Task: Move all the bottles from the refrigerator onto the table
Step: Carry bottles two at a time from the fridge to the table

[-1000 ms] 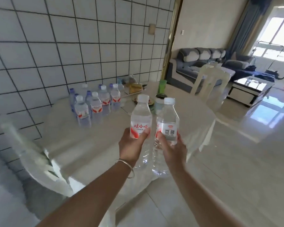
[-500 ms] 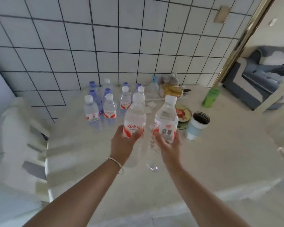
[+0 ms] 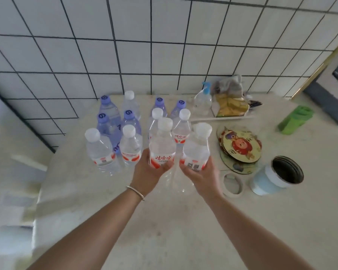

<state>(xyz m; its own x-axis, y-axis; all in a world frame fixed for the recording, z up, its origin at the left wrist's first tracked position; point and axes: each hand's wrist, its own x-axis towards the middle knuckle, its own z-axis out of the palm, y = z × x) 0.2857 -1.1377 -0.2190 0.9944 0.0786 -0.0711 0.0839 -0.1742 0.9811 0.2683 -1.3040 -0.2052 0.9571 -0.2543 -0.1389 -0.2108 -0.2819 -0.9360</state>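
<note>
my left hand [image 3: 148, 170] holds one bottle [image 3: 161, 145] | my right hand [image 3: 200, 173] holds another bottle [image 3: 197, 147] | both stand upright, caps up, low over the desk [image 3: 164, 221] | the group of bottles [image 3: 113, 133] stands just past my hands (left hand is nearer it) | I think I set these down beside them

Two clear white-capped water bottles with red labels [image 3: 162, 147] [image 3: 196, 148] held upright side by side at frame centre, cluster of standing bottles [image 3: 129, 123] upper left, pale table [image 3: 164, 221] beneath
</note>
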